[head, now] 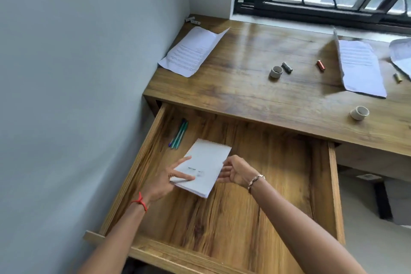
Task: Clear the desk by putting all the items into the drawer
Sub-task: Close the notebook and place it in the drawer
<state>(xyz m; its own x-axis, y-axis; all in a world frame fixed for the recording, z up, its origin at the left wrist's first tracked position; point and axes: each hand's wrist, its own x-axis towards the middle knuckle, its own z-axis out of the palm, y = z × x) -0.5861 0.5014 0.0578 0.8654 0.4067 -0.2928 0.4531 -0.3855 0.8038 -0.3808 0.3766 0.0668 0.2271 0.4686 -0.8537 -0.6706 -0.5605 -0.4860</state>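
The wooden drawer stands pulled out below the desk. Low over its left half is a white spiral notepad. My left hand holds the pad at its near left corner, with fingers lying across the top. My right hand is at the pad's right edge with its fingers loosely curled; whether they touch it I cannot tell. Several pens lie in the drawer's far left corner. On the desk lie a printed sheet, two tape rolls, and a grey spool.
An orange spool, a yellow spool and two more sheets lie at the desk's right. Small grey pieces sit in the back left corner. A wall runs along the left; a barred window is behind the desk.
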